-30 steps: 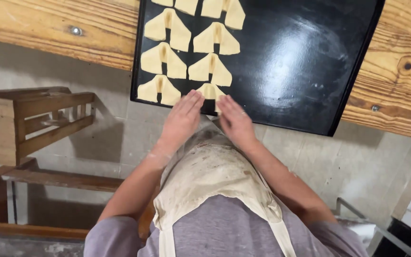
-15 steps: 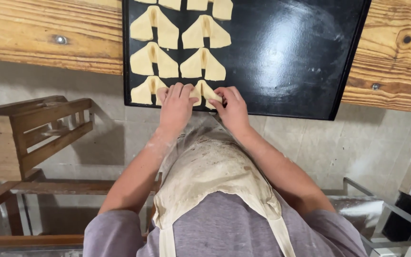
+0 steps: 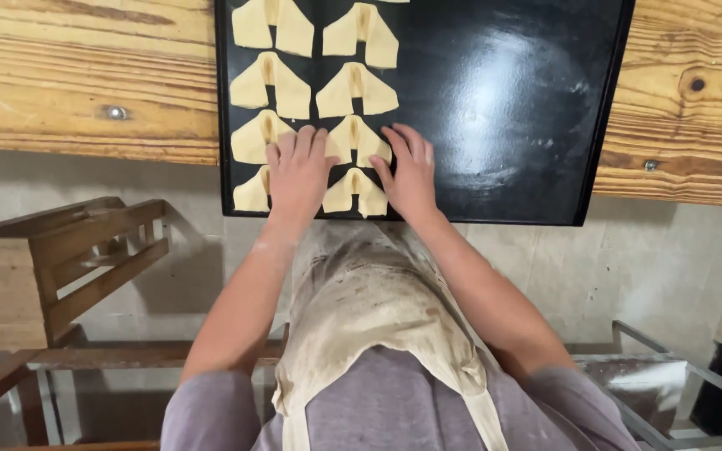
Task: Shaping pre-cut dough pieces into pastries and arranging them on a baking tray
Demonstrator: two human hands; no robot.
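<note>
1. Resting left hand (image 3: 297, 171) flat, fingers spread, over folded dough piece (image 3: 251, 192) at 7 o'clock corner of black baking tray (image 3: 511, 100); not gripping.
2. Laying right hand (image 3: 409, 171) open against nearest dough piece (image 3: 356, 192), fingertips touching, nothing clasped.
3. Judging dough soft, light, easily dented; lifting best from underneath at wide base.
4. Noting pale, matte, triangular pastries in two columns; tray glossy, smooth, flour-smudged at 3 o'clock.
5. Overhanging edge of knotty wooden table (image 3: 85, 83); floury apron (image 3: 369, 309) below.

Pale yellow dough on black

Pale yellow dough pieces (image 3: 356, 89) lie on a glossy black tray (image 3: 511, 108); the counter (image 3: 85, 75) is streaky golden wood; the apron (image 3: 378, 309) is smudged beige.
</note>
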